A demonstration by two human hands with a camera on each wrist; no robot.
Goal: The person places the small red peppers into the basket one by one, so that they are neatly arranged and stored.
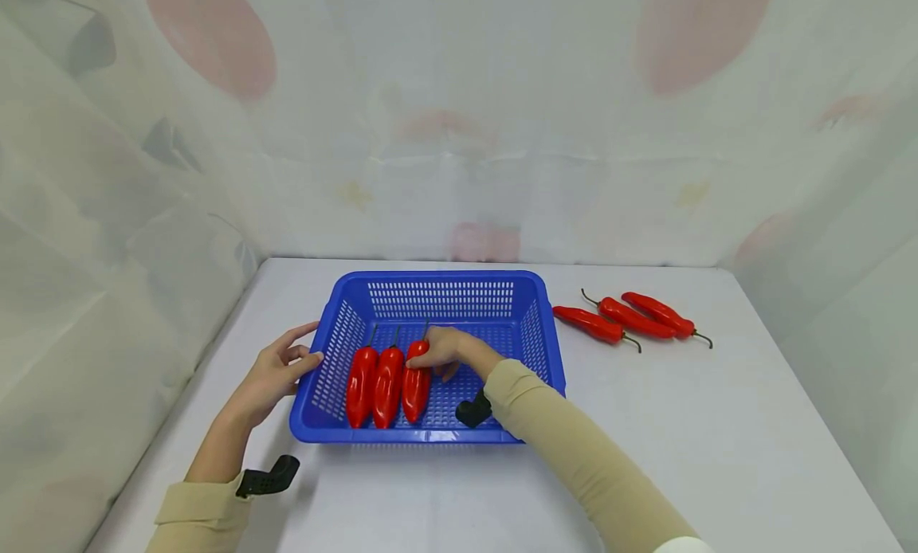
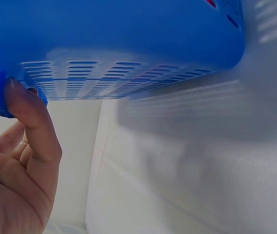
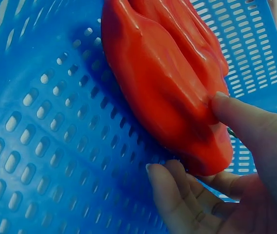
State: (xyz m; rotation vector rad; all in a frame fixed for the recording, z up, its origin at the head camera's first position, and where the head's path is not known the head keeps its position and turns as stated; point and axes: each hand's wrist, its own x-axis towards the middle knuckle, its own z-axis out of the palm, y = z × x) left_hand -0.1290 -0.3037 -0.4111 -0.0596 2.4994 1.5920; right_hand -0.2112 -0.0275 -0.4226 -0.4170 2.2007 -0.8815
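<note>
Three red chili peppers lie side by side in a blue plastic basket (image 1: pixel 426 436), stems toward the back. My right hand (image 1: pixel 448 347) reaches into the basket and holds the rightmost pepper (image 1: pixel 416 386) near its stem end. In the right wrist view, the thumb presses one side of that pepper (image 3: pixel 162 83) and the curled fingers lie at its other side, close over the slotted floor. The left pepper (image 1: pixel 362 387) and the middle pepper (image 1: pixel 388 387) lie next to it. At the basket's left rim, my left hand (image 1: pixel 276 370) grips the edge between thumb and fingers.
To the right of the basket, three more red peppers (image 1: pixel 591 324) lie close together on the white table (image 1: pixel 667 425). Pale patterned sheeting (image 1: pixel 559 202) stands behind the table and along both sides.
</note>
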